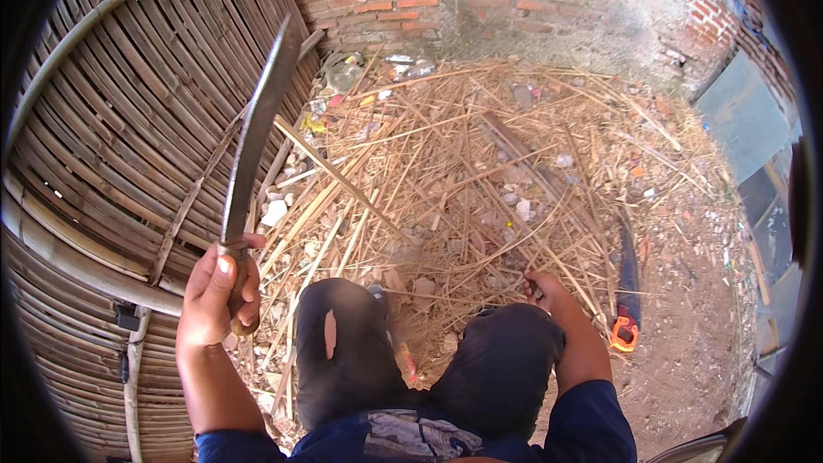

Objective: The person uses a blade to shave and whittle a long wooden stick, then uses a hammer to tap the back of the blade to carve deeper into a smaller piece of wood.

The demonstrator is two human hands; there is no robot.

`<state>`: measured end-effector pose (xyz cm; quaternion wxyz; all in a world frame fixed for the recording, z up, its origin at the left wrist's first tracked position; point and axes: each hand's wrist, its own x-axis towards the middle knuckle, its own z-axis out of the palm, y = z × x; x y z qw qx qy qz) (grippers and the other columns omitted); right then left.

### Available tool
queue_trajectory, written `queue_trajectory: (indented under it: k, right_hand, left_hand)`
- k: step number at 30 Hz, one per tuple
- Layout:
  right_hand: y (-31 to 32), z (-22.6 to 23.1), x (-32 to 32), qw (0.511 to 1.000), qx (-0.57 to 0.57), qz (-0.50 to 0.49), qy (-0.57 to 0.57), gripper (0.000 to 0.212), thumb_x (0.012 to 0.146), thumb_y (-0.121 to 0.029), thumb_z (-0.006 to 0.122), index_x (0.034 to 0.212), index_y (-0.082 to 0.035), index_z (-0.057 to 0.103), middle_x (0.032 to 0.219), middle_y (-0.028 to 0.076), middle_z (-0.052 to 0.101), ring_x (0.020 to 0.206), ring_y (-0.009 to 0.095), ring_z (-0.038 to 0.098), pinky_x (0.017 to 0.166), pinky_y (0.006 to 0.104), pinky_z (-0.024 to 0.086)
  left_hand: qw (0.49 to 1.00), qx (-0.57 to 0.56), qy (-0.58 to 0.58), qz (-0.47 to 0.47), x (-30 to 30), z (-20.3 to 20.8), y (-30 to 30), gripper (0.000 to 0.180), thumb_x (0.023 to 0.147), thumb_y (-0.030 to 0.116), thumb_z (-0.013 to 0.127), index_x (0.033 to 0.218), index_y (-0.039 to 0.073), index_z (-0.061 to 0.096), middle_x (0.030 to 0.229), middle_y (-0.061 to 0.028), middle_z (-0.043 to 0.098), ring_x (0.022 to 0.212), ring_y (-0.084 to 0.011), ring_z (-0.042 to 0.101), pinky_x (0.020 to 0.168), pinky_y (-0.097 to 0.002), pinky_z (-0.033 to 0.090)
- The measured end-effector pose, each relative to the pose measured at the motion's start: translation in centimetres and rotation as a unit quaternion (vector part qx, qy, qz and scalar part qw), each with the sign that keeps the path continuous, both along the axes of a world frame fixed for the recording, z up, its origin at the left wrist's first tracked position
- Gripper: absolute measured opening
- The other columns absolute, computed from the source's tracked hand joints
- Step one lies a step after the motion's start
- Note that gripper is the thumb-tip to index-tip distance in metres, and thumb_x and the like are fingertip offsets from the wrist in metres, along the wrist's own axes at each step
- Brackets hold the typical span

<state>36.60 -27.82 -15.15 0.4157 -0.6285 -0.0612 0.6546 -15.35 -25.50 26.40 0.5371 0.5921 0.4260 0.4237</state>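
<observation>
A machete (255,137) with a long, dark, slightly curved blade is held upright in my left hand (206,296). The fingers are wrapped round its wooden handle, and the tip points up toward the bamboo wall. Past my right knee, my right hand (543,289) hangs low over the bamboo strips with its fingers curled in. Whatever may be in those fingers is too small to make out. Thin split bamboo strips (343,176) lie scattered over the ground before both hands.
On the left leans a bamboo slat wall (111,120). A brick wall (386,0) closes off the back. At the right lies a handsaw (628,283) with an orange and black handle. Rubble and litter mix with the strips, and grey sheets (750,120) stand at the far right.
</observation>
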Motion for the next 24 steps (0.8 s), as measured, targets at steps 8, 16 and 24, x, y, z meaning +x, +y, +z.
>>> queue_trajectory:
  k: [8, 16, 24]
  right_hand:
    - [-5.7, 23.4, -0.7, 0.747, 0.208, 0.155, -0.612, 0.046, 0.095, -0.024, 0.066, 0.137, -0.01, 0.056, 0.092, 0.016, 0.07, 0.074, 0.023, 0.068, 0.074, 0.0394, 0.052]
    - [-8.1, 47.5, -11.9, 0.558, 0.392, 0.148, -0.716, 0.051, 0.101, -0.029, 0.059, 0.15, -0.017, 0.048, 0.088, 0.011, 0.07, 0.071, 0.019, 0.064, 0.071, 0.0369, 0.052]
    - [-7.5, 52.9, -18.1, 0.463, 0.505, 0.101, -0.721, 0.048, 0.102, -0.029, 0.057, 0.147, -0.015, 0.05, 0.091, 0.015, 0.072, 0.073, 0.027, 0.068, 0.071, 0.0418, 0.052]
  left_hand:
    - [0.996, -0.02, -0.018, -0.082, 1.1, -0.8, 0.0, 0.043, 0.107, 0.035, 0.049, 0.131, 0.0, 0.053, 0.074, -0.0007, 0.051, 0.051, -0.0086, 0.046, 0.046, -0.0224, 0.035]
    - [0.992, -0.007, 0.019, -0.127, 2.2, -0.7, -0.7, 0.045, 0.107, 0.042, 0.047, 0.127, 0.002, 0.054, 0.074, -0.0001, 0.05, 0.052, -0.0085, 0.046, 0.049, -0.0221, 0.038]
    - [0.989, 0.01, 0.032, -0.142, 2.9, -0.8, -0.7, 0.044, 0.106, 0.044, 0.048, 0.122, 0.003, 0.055, 0.074, 0.0006, 0.05, 0.052, -0.0079, 0.045, 0.048, -0.0225, 0.036]
